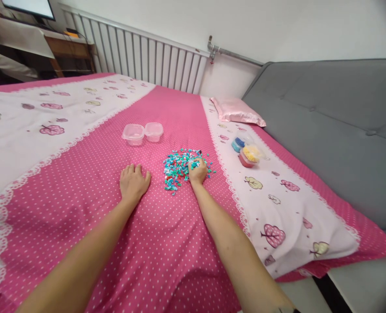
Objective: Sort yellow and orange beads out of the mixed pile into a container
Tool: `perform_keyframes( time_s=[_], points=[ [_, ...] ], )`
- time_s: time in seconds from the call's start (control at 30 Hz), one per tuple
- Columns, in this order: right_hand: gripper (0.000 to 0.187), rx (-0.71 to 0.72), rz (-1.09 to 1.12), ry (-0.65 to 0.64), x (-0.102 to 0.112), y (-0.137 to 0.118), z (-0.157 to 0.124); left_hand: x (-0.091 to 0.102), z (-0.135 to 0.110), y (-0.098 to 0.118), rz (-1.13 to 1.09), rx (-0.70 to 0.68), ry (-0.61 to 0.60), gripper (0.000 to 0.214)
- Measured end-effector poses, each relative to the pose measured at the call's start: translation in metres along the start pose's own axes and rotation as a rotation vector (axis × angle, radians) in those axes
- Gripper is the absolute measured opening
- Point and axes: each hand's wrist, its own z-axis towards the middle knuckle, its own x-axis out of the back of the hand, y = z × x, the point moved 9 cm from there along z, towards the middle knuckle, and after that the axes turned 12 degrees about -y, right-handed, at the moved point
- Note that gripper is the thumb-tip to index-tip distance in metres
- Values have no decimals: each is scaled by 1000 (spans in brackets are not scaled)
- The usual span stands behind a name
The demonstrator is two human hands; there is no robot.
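Observation:
A spread-out heap of small building bricks [176, 167], mostly teal, light blue and white with some red, lies on the pink dotted bedsheet [166, 230]. At the right side of this heap my right hand [198, 171] is closed, its fingers curled round several of the bricks. My left hand [134, 181] rests palm down on the sheet, left of the heap, fingers stretched out and holding nothing. Beyond both hands stand two clear plastic tubs [134, 135] side by side; I cannot make out anything in them.
To the right, clear tubs hold blue pieces [237, 144], yellow pieces [251, 153] and red pieces [246, 161]. A pink pillow [236, 111] lies near the grey padded headboard [330, 126]. A white radiator [140, 54] stands behind the bed, with a desk [70, 48] at far left.

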Motion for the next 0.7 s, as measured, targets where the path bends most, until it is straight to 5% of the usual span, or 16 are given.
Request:
perform_keyframes(
  time_s=[0.7],
  points=[
    [14,78,52,74,-2,1,1,0,0,0,9,-12,15,54]
  ],
)
